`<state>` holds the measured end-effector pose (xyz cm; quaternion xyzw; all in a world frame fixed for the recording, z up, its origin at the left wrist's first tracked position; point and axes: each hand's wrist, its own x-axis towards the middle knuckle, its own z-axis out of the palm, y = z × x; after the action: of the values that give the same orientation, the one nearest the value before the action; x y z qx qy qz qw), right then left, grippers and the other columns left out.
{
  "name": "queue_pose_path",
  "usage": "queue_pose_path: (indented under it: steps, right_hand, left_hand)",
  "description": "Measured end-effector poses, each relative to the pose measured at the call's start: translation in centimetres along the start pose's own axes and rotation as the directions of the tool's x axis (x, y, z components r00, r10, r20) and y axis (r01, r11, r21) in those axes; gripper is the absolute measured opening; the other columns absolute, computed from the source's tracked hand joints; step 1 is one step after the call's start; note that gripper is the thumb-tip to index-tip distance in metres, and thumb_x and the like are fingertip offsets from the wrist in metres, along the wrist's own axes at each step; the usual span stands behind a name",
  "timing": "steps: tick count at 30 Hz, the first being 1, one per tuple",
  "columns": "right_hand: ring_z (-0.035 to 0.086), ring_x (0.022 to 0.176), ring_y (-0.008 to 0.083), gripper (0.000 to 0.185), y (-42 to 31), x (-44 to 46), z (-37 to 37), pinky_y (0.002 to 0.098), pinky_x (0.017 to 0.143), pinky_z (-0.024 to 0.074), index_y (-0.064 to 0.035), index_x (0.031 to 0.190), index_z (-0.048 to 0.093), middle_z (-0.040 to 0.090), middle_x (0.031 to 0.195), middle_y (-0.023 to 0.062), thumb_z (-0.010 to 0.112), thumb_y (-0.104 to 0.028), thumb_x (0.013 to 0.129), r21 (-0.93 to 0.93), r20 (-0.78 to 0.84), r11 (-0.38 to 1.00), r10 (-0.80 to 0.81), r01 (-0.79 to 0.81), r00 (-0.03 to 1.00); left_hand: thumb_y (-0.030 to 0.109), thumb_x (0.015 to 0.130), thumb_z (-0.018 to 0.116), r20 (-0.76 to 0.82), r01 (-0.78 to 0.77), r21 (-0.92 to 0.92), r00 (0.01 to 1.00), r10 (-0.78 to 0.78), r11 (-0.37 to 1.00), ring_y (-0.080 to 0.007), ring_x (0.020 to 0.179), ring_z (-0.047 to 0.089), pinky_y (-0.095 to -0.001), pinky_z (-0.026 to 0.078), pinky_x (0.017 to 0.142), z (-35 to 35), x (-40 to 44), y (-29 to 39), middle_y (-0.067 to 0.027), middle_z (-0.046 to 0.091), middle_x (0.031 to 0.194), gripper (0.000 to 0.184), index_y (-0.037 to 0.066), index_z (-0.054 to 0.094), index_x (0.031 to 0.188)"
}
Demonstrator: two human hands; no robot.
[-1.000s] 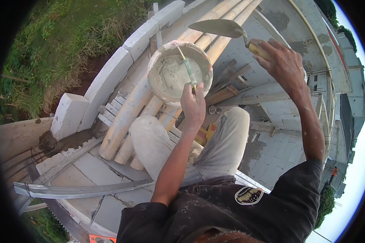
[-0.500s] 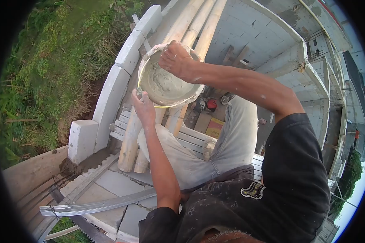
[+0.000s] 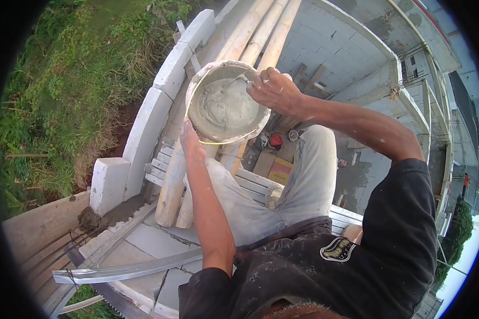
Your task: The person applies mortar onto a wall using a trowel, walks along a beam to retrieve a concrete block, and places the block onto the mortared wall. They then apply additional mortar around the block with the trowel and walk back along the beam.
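A bucket [image 3: 258, 129] of wet grey mortar [image 3: 226, 109] rests tilted toward me on the bamboo poles, its rim crusted and a thin yellow handle along its near side. My left hand [image 3: 192, 142] holds the bucket's left side near the handle, its fingers partly hidden behind the wall. At the right rim, my right hand [image 3: 274, 91] is closed around a trowel's handle. The trowel's thin metal shank [image 3: 241, 78] shows over the mortar; its blade is buried or hidden.
Bamboo poles [image 3: 261, 37] run ahead under the bucket. White blocks [image 3: 146, 114] form a low wall on the left, above grass. A metal strip [image 3: 127, 271] and a saw blade [image 3: 112, 300] lie at lower left. Far below on the right is a floor with a red object [image 3: 275, 140].
My right hand has moved right and down from the bucket's far rim to its right rim, uncovering more mortar. My left hand has slid slightly lower, its fingers now more hidden.
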<state>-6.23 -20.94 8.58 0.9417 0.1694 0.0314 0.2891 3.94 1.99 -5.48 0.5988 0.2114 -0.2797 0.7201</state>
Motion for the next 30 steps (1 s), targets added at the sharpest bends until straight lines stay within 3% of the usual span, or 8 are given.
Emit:
queue_pose_path:
  steps: [1, 4, 9, 11, 15, 22, 25, 30]
  right_hand:
    - [0.064, 0.067, 0.0168, 0.007, 0.4, 1.4, 0.0, 0.0298, 0.062, 0.0481, -0.0088, 0.08, 0.063, 0.062, 0.07, 0.0023, 0.064, -0.014, 0.076, -0.038, 0.027, 0.999, 0.04, -0.039, 0.999]
    - [0.064, 0.069, 0.0167, 0.005, -0.3, 6.5, 4.8, 0.0298, 0.063, 0.0478, -0.0104, 0.078, 0.065, 0.064, 0.072, 0.0005, 0.063, -0.015, 0.077, -0.02, 0.033, 0.999, 0.036, -0.036, 0.999]
    - [0.065, 0.079, 0.0195, 0.007, -7.4, 11.1, 4.4, 0.0352, 0.07, 0.0483, -0.0134, 0.075, 0.068, 0.066, 0.074, -0.0008, 0.063, -0.018, 0.077, -0.083, 0.042, 0.971, -0.222, 0.225, 0.974]
    - [0.066, 0.076, 0.0202, 0.008, -7.8, 8.6, 4.4, 0.0339, 0.068, 0.0492, -0.0104, 0.076, 0.067, 0.066, 0.074, 0.0009, 0.063, -0.017, 0.076, -0.048, -0.07, 0.97, -0.24, 0.237, 0.968]
    - [0.066, 0.074, 0.0207, 0.01, -8.7, 5.0, 4.7, 0.0324, 0.064, 0.0502, -0.0075, 0.077, 0.067, 0.066, 0.074, 0.0031, 0.064, -0.017, 0.074, 0.047, -0.034, 0.993, -0.102, 0.104, 0.994]
    - [0.064, 0.075, 0.0161, 0.008, -4.1, 3.8, 3.6, 0.0302, 0.07, 0.0491, -0.0154, 0.071, 0.058, 0.059, 0.069, 0.0006, 0.063, -0.015, 0.077, 0.197, -0.102, 0.939, -0.268, 0.283, 0.958]
    - [0.063, 0.081, 0.0167, 0.02, -0.3, 3.9, 2.6, 0.032, 0.078, 0.0444, -0.0181, 0.1, 0.062, 0.062, 0.079, 0.0017, 0.061, -0.017, 0.08, 0.103, -0.217, 0.972, -0.187, 0.213, 0.958]
    - [0.063, 0.08, 0.0151, 0.016, -1.6, 10.1, 1.8, 0.0315, 0.078, 0.0441, -0.0144, 0.096, 0.064, 0.064, 0.082, 0.0002, 0.063, -0.019, 0.08, -0.147, 0.096, 0.965, -0.206, 0.219, 0.974]
  left_hand:
    - [0.036, 0.101, 0.045, -0.026, 0.055, -0.174, 0.998, -0.06, 0.983, -0.0154, 0.097, 0.057, -0.0334, 0.047, 0.08, 0.1, 0.5, -0.3, -0.0027, 0.058, 0.117, 0.041, 0.01, 0.051, 0.133]
    - [0.04, 0.101, 0.045, 0.022, 0.116, -0.188, 0.993, -0.113, 0.975, -0.02, 0.116, 0.053, -0.0369, 0.044, 0.09, -0.6, 1.9, -0.9, -0.0055, 0.051, 0.136, 0.047, 0.012, 0.047, 0.138]
    - [0.042, 0.1, 0.047, 0.084, 0.075, -0.273, 0.995, -0.054, 0.959, -0.0212, 0.113, 0.054, -0.0372, 0.045, 0.09, -0.8, 2.6, -1.5, -0.005, 0.054, 0.131, 0.046, 0.012, 0.049, 0.135]
    - [0.045, 0.099, 0.048, 0.106, 0.083, -0.295, 0.993, -0.054, 0.952, -0.0193, 0.106, 0.056, -0.0364, 0.046, 0.086, -1.3, 2.2, -1.6, -0.0036, 0.057, 0.125, 0.044, 0.014, 0.052, 0.13]
    - [0.038, 0.102, 0.046, 0.128, 0.088, -0.289, 0.99, -0.053, 0.953, -0.0257, 0.125, 0.049, -0.0423, 0.042, 0.102, -0.2, 1.3, -0.2, -0.0107, 0.047, 0.142, 0.052, 0.002, 0.043, 0.14]
    - [0.037, 0.101, 0.047, 0.203, 0.107, -0.346, 0.979, -0.037, 0.932, -0.026, 0.122, 0.053, -0.042, 0.043, 0.102, -0.7, 1.3, -0.7, -0.0109, 0.052, 0.137, 0.051, 0.003, 0.045, 0.139]
    - [0.037, 0.101, 0.048, 0.155, 0.118, -0.339, 0.986, -0.068, 0.933, -0.026, 0.122, 0.053, -0.0414, 0.042, 0.103, -0.7, 0.6, -0.2, -0.011, 0.051, 0.138, 0.052, 0.002, 0.045, 0.139]
    - [0.037, 0.1, 0.05, 0.196, 0.149, -0.36, 0.977, -0.081, 0.921, -0.0251, 0.124, 0.051, -0.0401, 0.041, 0.104, -0.7, 1.6, -0.3, -0.01, 0.05, 0.139, 0.051, 0.003, 0.045, 0.138]
